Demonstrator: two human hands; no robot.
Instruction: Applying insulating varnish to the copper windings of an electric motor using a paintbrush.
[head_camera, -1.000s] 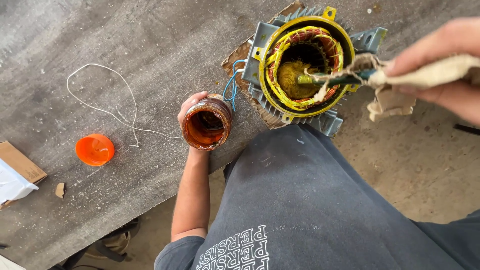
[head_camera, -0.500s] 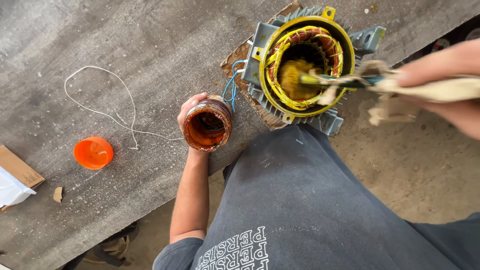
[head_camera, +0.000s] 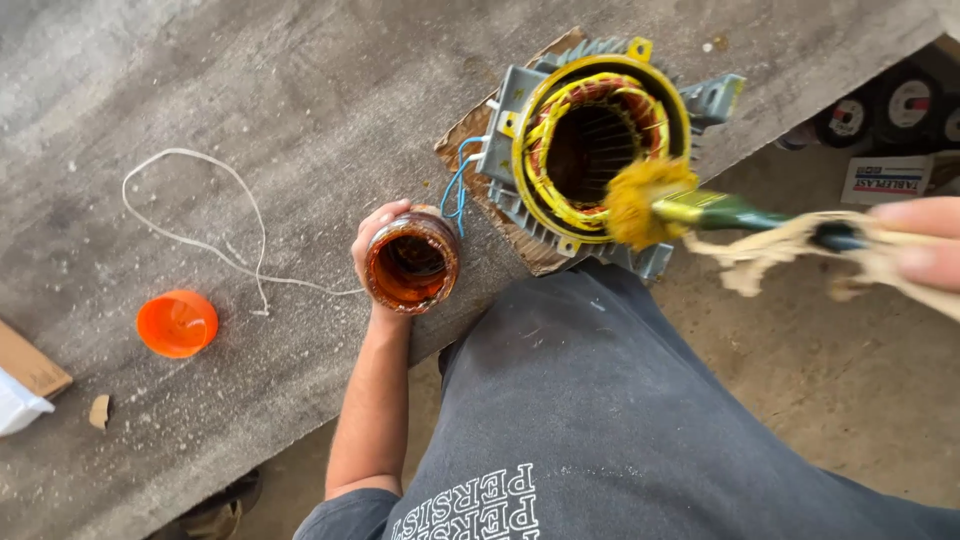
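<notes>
Stator windings (head_camera: 600, 150), yellow-sleeved copper coils seated in a grey finned motor housing (head_camera: 520, 110), stood on the grey workbench (head_camera: 300, 90) near its edge, resting on a scrap of brown cardboard (head_camera: 470, 140). Blue and white lead wires (head_camera: 457, 185) hung from the left side of the housing.

Head view:
- Right hand (head_camera: 925, 250): at the right frame edge, fingers pinched around a cloth-wrapped brush handle. The hand was blurred and partly cut off, but its grip on the handle was visible.
- Brush (head_camera: 650, 200): green shaft, yellow-stained bristles. The bristle head lay at the lower right rim of the windings, touching or just over the coil ends; exact contact could not be told.
- Left hand (head_camera: 385, 235): fingers wrapped around the far side of an open jar (head_camera: 412, 262) coated with amber-brown liquid, mouth facing the camera. The jar was held at the bench edge, just beside the lead wires.
- Orange cap (head_camera: 177, 323): lying on the bench, well apart from the jar, to its left.
- White cord (head_camera: 200, 215): looped loosely across the bench between the cap and the jar.
- Dark grey shirt (head_camera: 620, 400): filled the lower frame below the bench edge.
</notes>
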